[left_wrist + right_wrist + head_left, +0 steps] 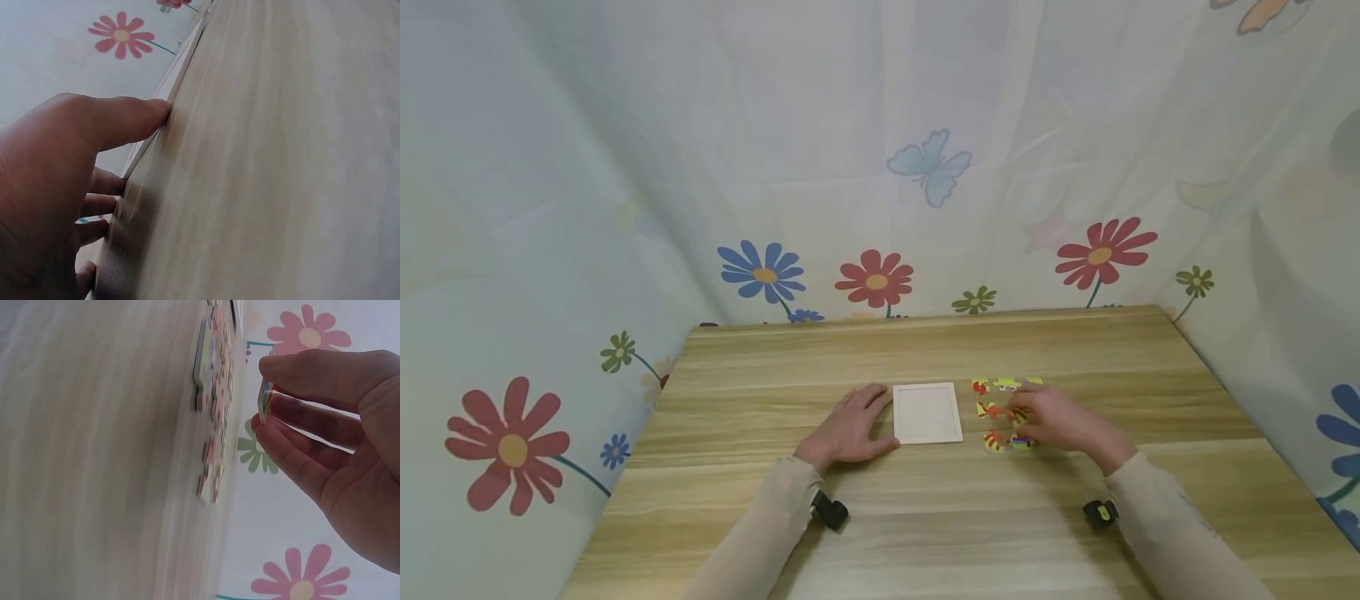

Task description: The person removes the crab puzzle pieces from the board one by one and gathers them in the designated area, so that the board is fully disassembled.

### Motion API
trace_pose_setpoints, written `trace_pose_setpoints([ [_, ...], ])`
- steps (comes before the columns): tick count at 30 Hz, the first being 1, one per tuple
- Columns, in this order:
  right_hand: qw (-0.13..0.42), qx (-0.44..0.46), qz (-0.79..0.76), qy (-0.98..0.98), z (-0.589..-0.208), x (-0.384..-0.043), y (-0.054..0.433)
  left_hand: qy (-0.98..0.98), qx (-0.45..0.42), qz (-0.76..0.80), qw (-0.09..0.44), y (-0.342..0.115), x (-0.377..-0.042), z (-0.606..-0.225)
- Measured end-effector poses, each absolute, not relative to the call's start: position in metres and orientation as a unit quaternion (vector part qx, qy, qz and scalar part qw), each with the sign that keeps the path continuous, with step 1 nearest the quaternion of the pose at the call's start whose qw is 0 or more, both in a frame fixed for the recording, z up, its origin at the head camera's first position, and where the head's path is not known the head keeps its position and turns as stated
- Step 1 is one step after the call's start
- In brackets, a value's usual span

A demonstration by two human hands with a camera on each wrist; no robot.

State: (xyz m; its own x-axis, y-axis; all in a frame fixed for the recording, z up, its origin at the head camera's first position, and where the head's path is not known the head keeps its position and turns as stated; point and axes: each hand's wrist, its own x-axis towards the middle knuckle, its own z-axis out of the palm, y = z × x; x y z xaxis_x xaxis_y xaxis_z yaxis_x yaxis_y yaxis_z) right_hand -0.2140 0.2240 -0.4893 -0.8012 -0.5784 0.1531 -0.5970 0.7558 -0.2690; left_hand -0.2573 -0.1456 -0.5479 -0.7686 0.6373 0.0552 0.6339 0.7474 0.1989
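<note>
A white square puzzle tray (927,414) with a raised rim lies flat on the wooden table. At its left side rests my left hand (848,427), thumb and fingers spread, with the thumb (140,119) touching the tray's edge near the front corner. My right hand (1058,421) is over the colourful jigsaw pieces to the right of the tray. In the right wrist view it pinches one jigsaw piece (266,400) between thumb and fingertips, raised off the table. Several loose pieces (204,369) lie below it, and the hand partly covers them in the head view.
The wooden table (925,525) extends around the tray and pieces. Behind it and at both sides hangs a pale curtain (820,192) printed with flowers and a butterfly. Dark wrist cameras (831,510) sit on both sleeves, just above the tabletop.
</note>
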Motion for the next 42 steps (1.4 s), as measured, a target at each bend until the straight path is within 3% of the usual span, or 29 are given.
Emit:
trace_pose_setpoints([
  [8,0.027,0.302,0.152,-0.941,-0.490,-0.207,0.236,0.936,0.336,0.101,0.017,-0.146,-0.258,-0.546],
  [15,0.062,0.335,0.161,-0.926,-0.495,-0.204,0.249,0.936,0.335,0.107,0.015,-0.146,-0.257,-0.546],
  [30,0.005,0.288,0.140,-0.947,-0.495,-0.192,0.260,0.937,0.333,0.103,0.018,-0.146,-0.257,-0.547],
  [42,0.011,0.309,0.150,-0.939,-0.501,-0.190,0.265,0.937,0.333,0.103,0.023,-0.146,-0.255,-0.543],
])
